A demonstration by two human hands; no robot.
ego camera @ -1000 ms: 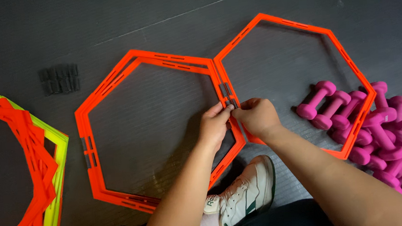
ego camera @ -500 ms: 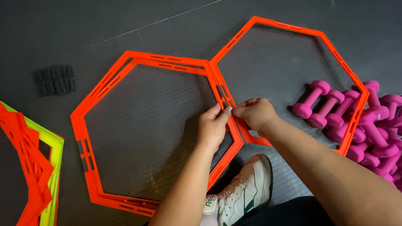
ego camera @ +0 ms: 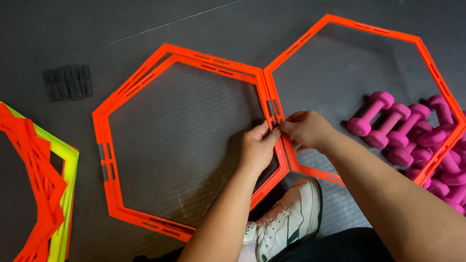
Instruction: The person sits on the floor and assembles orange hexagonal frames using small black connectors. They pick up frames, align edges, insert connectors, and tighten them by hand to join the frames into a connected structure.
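Orange hexagon rings lie side by side on the dark floor mat, where left hand and right hand pinch their touching edges, fingertips hiding the joint.

A dark grey, finely ribbed rubber floor mat is filling the whole view, with a thin pale seam line running slantwise across its far part. Even overhead light is falling on it, leaving soft shadows and a faint sheen on the ribbing toward the upper right. A small cluster of black plastic clips is lying on the mat at the far left, a stack of orange and yellow-green flat plastic frames is resting at the left edge, and a heap of small pink dumbbells is sitting at the right edge.
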